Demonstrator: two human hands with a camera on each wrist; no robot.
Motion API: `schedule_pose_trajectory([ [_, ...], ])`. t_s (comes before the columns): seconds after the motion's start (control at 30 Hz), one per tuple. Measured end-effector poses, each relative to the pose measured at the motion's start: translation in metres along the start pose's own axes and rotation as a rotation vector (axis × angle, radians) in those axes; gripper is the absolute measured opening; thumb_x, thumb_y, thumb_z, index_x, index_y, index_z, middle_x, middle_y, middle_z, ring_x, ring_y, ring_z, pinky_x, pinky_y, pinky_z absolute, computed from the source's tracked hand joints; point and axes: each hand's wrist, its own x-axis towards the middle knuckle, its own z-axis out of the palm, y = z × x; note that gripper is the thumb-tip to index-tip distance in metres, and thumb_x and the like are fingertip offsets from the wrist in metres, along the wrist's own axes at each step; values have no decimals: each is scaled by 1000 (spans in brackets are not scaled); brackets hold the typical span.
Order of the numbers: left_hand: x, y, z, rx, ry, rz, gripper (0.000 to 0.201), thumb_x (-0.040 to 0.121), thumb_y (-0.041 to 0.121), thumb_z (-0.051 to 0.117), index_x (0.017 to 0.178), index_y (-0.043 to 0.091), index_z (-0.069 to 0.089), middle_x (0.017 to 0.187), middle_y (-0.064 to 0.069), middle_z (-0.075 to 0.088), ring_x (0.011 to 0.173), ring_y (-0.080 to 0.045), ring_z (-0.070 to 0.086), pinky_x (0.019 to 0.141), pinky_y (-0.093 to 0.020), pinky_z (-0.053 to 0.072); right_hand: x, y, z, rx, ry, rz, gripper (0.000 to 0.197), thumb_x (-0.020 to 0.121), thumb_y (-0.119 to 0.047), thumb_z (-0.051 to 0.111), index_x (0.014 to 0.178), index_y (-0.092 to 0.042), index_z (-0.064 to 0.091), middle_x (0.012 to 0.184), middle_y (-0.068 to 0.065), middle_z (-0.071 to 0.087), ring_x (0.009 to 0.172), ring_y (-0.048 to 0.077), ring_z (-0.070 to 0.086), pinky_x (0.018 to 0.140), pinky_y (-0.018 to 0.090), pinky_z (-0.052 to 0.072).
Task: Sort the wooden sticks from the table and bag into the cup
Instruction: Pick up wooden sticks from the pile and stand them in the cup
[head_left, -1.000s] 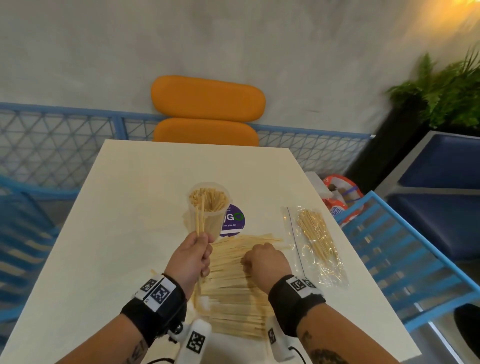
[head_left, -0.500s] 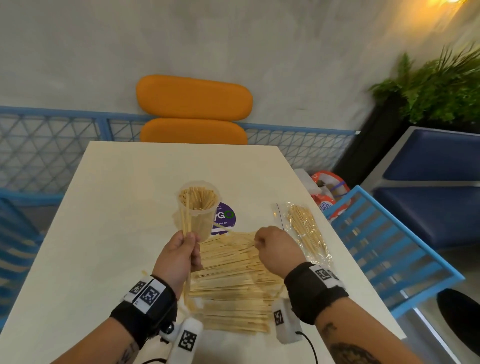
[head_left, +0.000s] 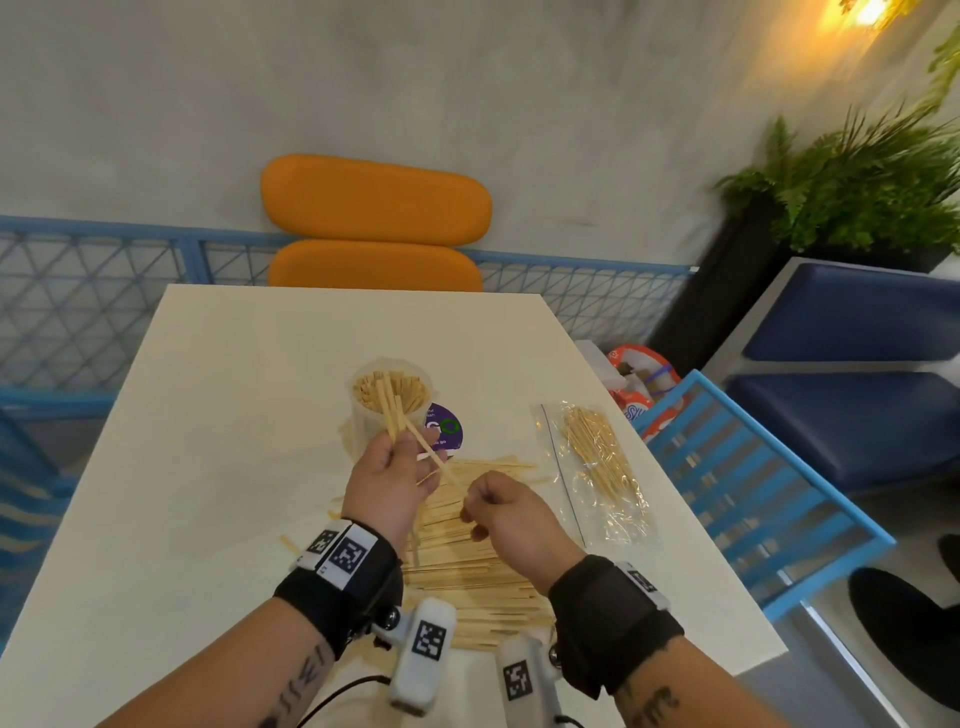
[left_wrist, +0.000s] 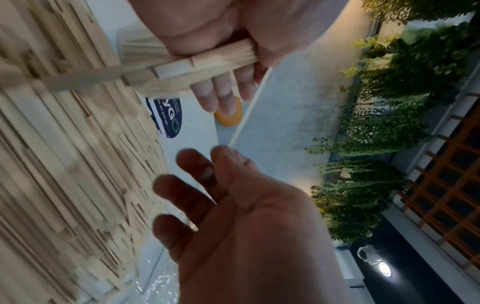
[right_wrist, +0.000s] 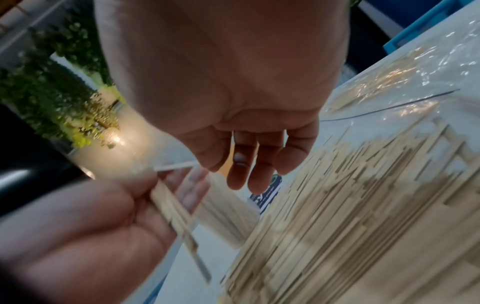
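Observation:
A clear cup (head_left: 390, 410) packed with wooden sticks stands mid-table. Just in front of it my left hand (head_left: 415, 460) grips a small bundle of sticks (head_left: 390, 410), their tips up against the cup's mouth; the bundle (left_wrist: 207, 59) fills that fist. My right hand (head_left: 470, 506) pinches one end of a single thin stick (left_wrist: 250, 107) whose other end reaches the left hand's fingers. A wide pile of loose sticks (head_left: 467, 566) lies flat under both hands. To the right lies a clear plastic bag (head_left: 597, 467) with more sticks in it.
A round purple sticker (head_left: 444, 428) is on the white table (head_left: 208, 441) beside the cup. An orange chair (head_left: 376, 228) stands at the far edge, and a blue slatted chair (head_left: 753, 499) is close on the right. The table's right edge runs just past the bag.
My right hand has come up off the pile with one stick and moved left toward the left hand. The left hand keeps its bundle by the cup.

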Motion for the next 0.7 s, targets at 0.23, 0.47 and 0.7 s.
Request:
schedule_pose_trajectory([
  [0.23, -1, 17, 15, -34, 17, 75, 23, 108, 22, 40, 100, 14, 61, 77, -2, 61, 75, -18, 72, 85, -36, 56, -2, -6, 13, 183, -104, 51, 21, 103, -27, 46, 105, -12, 59, 98, 2, 68, 79, 12, 64, 71, 23, 47],
  [0.47, -9, 28, 22, 228, -122, 113, 21, 106, 38, 39, 102, 27, 57, 96, 9, 74, 83, -25, 72, 67, -48, 58, 1, -26, 14, 692, -265, 123, 69, 101, -62, 22, 122, -8, 60, 83, 8, 66, 72, 20, 64, 76, 39, 54],
  [0.7, -12, 23, 22, 435, -219, 103, 27, 106, 38, 38, 116, 26, 60, 124, -1, 69, 105, -31, 66, 93, -50, 51, 9, -27, 11, 595, -269, 64, 52, 102, -59, 34, 124, -25, 66, 125, 23, 60, 93, 21, 49, 67, 28, 39],
])
